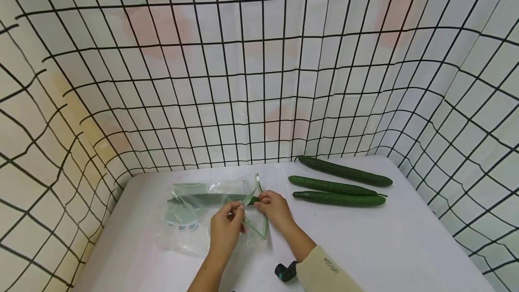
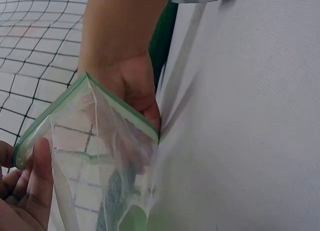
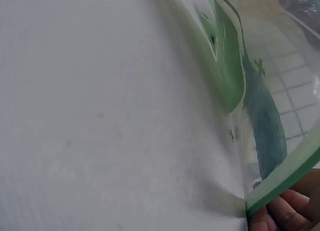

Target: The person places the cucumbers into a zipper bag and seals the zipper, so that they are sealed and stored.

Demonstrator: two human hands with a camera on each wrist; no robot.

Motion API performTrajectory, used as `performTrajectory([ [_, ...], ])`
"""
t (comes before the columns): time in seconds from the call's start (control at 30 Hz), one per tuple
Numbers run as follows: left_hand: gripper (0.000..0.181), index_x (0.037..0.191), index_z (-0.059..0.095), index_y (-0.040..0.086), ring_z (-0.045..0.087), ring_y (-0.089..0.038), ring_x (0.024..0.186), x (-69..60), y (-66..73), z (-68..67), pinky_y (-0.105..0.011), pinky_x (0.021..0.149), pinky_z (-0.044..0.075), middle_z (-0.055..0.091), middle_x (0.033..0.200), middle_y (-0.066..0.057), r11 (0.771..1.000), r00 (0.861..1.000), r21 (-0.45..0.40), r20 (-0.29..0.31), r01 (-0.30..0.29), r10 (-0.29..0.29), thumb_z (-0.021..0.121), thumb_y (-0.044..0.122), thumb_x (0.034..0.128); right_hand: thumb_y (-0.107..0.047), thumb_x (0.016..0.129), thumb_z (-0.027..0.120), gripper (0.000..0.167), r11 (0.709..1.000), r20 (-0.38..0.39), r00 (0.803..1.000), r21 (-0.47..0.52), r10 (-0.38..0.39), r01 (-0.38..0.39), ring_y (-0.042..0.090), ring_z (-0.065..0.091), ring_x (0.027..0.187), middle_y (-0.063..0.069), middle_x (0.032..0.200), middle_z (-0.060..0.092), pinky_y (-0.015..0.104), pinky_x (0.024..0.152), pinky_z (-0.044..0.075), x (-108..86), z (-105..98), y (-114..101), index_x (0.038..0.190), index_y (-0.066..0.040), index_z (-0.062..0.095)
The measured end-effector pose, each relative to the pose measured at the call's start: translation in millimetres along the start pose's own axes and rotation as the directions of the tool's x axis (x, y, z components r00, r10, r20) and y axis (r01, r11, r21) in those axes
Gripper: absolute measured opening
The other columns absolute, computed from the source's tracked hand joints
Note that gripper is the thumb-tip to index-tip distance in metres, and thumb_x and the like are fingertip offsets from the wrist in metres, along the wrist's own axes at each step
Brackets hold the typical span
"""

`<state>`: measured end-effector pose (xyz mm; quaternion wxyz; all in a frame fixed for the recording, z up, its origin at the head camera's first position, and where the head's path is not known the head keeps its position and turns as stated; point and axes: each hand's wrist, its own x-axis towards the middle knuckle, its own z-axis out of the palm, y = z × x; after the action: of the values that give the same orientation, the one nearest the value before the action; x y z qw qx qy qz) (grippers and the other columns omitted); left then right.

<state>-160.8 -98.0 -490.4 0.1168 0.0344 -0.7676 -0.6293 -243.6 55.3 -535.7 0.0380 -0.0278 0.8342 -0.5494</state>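
Note:
A clear zip bag (image 1: pixel 190 238) with green prints and a green-edged mouth lies on the table, one cucumber (image 1: pixel 211 199) lengthwise inside it. My left hand (image 1: pixel 225 228) pinches the near side of the bag's mouth; in the left wrist view that hand (image 2: pixel 30 191) holds the green edge between thumb and fingers. At the mouth, my right hand (image 1: pixel 277 211) has its fingertips on the cucumber's right end. From the right wrist, the cucumber (image 3: pixel 270 131) shows through the plastic, and the curled fingers (image 3: pixel 287 211) are partly hidden by the green edge.
Three more cucumbers, at the back (image 1: pixel 344 171), in the middle (image 1: pixel 332 186) and in front (image 1: pixel 338 198), lie on the table's right side. Black wire mesh (image 1: pixel 263 75) stands round the table's back and sides. A small black device (image 1: pixel 285 272) is by the right sleeve.

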Motion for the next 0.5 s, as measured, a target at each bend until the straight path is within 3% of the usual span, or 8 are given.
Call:
performTrajectory([
  [0.23,0.013,0.103,0.072,0.004,0.062,-0.015,0.049,1.0,0.0,-0.5,-0.044,0.052,0.061,0.065,0.079,-0.009,1.000,1.000,0.010,0.006,0.006,-0.006,0.063,0.011,0.0984,-0.008,0.086,0.077,0.017,0.991,-0.030,0.996,-0.105,-0.084,0.081,0.016,0.069,0.085,0.007,0.094,0.075,0.029,0.072,0.057,1.2,9.1,3.2,0.101,-0.007,0.072],
  [0.5,0.011,0.101,0.072,0.006,0.062,-0.016,0.049,0.9,-1.7,-0.1,-0.045,0.051,0.061,0.064,0.078,-0.009,1.000,1.000,0.015,0.004,0.004,-0.005,0.063,0.012,0.0982,-0.011,0.085,0.079,0.020,0.993,-0.017,0.998,-0.095,-0.066,0.064,0.018,0.070,0.088,0.008,0.098,0.074,0.029,0.075,0.060,-0.9,5.7,5.0,0.103,-0.006,0.072],
])
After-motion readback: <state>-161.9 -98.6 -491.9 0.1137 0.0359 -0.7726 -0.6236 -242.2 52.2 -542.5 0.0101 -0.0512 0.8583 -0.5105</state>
